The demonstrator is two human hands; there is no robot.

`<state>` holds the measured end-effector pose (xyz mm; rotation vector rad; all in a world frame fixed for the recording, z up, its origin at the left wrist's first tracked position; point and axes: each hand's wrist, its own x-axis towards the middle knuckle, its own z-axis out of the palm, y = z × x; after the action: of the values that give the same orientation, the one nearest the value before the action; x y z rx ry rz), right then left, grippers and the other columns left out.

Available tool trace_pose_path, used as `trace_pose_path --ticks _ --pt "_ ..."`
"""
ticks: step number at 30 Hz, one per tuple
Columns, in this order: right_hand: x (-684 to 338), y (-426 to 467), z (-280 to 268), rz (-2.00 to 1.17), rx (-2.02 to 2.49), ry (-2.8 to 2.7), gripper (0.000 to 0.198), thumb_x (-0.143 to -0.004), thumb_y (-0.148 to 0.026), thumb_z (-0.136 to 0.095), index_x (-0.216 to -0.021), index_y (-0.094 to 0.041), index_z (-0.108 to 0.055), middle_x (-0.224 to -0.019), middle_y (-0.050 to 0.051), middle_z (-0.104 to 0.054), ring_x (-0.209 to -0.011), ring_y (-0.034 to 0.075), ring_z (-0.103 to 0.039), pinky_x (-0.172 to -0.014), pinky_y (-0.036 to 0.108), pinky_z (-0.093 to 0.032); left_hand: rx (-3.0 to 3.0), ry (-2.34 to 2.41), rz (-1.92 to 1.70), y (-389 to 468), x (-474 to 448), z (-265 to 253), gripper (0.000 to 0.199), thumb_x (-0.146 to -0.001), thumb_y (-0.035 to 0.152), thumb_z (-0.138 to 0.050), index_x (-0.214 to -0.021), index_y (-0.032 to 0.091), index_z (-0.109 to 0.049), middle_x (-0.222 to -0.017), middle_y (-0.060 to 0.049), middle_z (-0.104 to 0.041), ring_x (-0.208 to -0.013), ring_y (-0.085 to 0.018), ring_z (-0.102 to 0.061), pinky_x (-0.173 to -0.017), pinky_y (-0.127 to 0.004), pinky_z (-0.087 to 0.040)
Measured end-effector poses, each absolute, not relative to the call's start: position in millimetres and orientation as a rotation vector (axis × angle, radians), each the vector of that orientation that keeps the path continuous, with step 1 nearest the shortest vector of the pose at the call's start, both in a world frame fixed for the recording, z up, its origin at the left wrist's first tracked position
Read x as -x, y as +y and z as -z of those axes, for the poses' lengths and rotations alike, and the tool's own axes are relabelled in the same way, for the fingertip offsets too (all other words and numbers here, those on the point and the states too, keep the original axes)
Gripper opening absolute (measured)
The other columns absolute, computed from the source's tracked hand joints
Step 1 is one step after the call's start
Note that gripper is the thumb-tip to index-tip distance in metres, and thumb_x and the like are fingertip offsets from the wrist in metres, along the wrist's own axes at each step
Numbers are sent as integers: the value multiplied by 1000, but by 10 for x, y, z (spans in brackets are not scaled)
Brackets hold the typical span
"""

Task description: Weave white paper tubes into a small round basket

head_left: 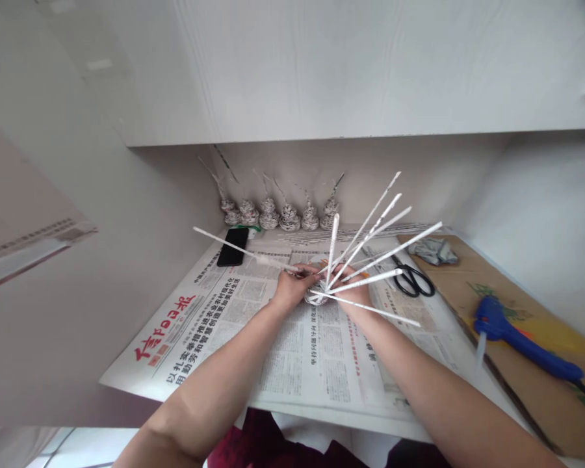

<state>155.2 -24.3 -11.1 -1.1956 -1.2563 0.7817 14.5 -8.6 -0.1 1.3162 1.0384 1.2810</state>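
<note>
Between my hands, over the newspaper, is a small woven paper piece [314,298]. Several rolled-paper sticks [392,244] fan out from it, mostly up and to the right. My left hand [295,286] is closed on its left side, with thumb and fingers pressed together. Another paper stick [244,249] reaches out to the left from near those fingers. On the piece's right side, my right hand [350,286] is closed around it; the sticks partly cover its fingers.
Several gourd-shaped woven paper pieces [289,218] line the back wall, beneath an overhanging white panel [351,71]. A black phone [233,247] lies left on the newspaper [214,325]. At right are scissors [414,281], crumpled paper [433,251] and a blue glue gun [521,338] on cardboard [511,390].
</note>
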Motion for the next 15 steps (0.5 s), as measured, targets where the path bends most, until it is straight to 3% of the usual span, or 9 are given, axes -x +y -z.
trace_pose_path --ticks 3,7,15 --pt "-1558 -258 82 -799 1211 -1222 21 -69 -38 -66 -80 -19 -64 -72 2 -70 -64 18 -65 -59 29 -52 -1264 987 -1300 -102 -160 -9 25 -58 29 -78 -74 12 -70 -72 -7 -70 -64 -17 -62 -63 -28 -48" --pt "-1543 -268 41 -979 1169 -1009 31 -69 -42 -66 -90 -20 -61 -76 3 -71 -60 20 -67 -53 31 -54 -1206 959 -1339 -118 -173 -13 23 -57 27 -78 -73 12 -69 -70 -5 -70 -62 -16 -62 -62 -27 -48" --pt "-1526 -275 63 -1046 1118 -994 36 -64 -46 -73 -85 -19 -63 -78 5 -72 -66 23 -69 -58 33 -57 -1307 1030 -1345 -125 -161 -43 19 -63 28 -73 -74 13 -70 -72 -5 -70 -61 -15 -61 -60 -26 -46"
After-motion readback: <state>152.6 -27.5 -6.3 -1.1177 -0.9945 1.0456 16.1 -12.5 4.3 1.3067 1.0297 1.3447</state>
